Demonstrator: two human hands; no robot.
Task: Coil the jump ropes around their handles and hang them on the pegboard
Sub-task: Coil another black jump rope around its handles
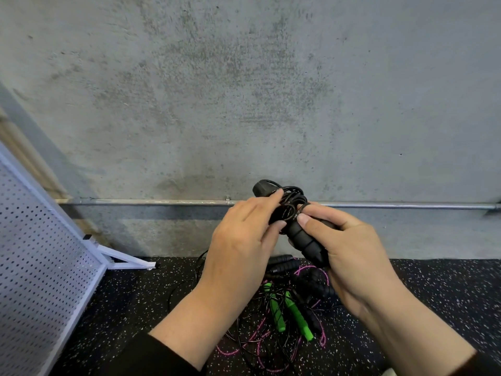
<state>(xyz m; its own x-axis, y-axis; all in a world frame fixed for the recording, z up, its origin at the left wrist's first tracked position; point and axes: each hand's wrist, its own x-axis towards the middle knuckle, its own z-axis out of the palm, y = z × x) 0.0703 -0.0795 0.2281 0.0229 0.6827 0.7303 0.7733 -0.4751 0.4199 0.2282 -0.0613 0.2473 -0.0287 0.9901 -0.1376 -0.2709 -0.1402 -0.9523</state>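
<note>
Before a concrete wall [244,90], black jump rope [291,210], cord coiled round its handles, is clamped in both grips: left hand [244,240] at the coil, right hand [349,256] round the handles. Further ropes [284,308] are heaped on the floor [433,294]; pegboard [35,253] is stood at left. No legible markings are seen

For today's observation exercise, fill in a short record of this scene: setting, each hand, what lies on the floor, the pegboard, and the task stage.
setting: concrete wall, speckled rubber floor
left hand: holds the cord coils of the black jump rope
right hand: grips its handles
floor pile: green-handled rope, pink cord, black handles, tangled
pegboard: at left, no rope seen hung on it
stage: coiling, not yet hung
</note>
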